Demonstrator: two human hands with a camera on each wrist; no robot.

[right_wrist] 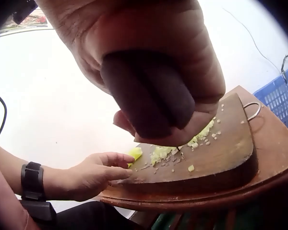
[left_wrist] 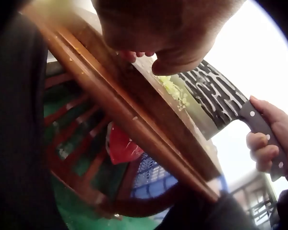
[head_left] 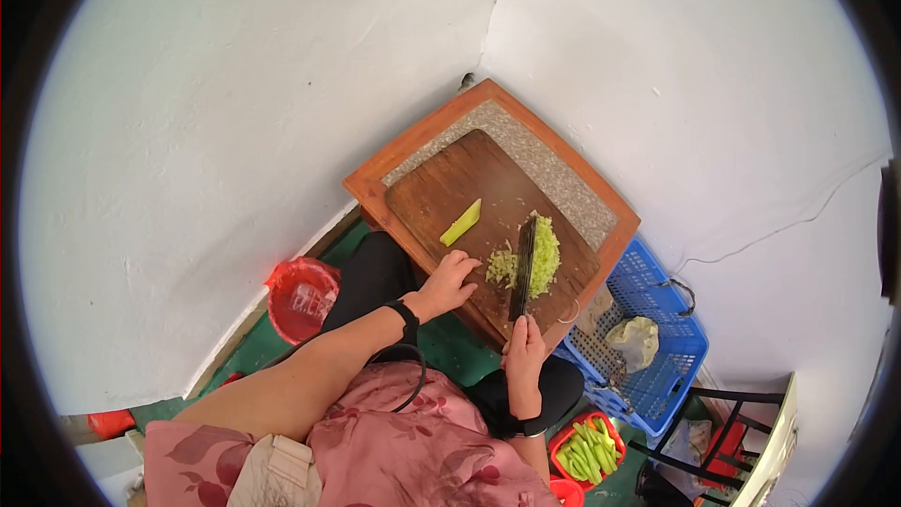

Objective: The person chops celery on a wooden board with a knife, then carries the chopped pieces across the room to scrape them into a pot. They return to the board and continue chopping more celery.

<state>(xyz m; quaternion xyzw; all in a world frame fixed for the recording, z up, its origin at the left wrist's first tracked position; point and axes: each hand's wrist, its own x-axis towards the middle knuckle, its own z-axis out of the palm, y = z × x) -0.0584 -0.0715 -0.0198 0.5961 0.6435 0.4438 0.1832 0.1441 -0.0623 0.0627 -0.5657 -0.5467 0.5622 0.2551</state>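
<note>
My right hand point(head_left: 526, 366) grips the handle of a cleaver point(left_wrist: 213, 93) with a dark patterned blade. In the head view the blade stands on edge over the wooden cutting board point(head_left: 427, 186), against a heap of finely chopped light green vegetable point(head_left: 545, 258). Smaller chopped bits lie on the blade's left side. My left hand point(head_left: 449, 282) rests at the board's near edge, thumb and forefinger extended in the right wrist view and nothing held. Just beyond its fingers lies one long uncut piece of the green vegetable point(head_left: 462, 222).
The board lies on a small wood-framed table point(head_left: 554, 155) in a wall corner. To its right stands a blue plastic crate point(head_left: 671, 357) with a bag inside. A red basket of green vegetable pieces point(head_left: 588, 451) is on the floor, and a red bucket point(head_left: 302, 305) stands at left.
</note>
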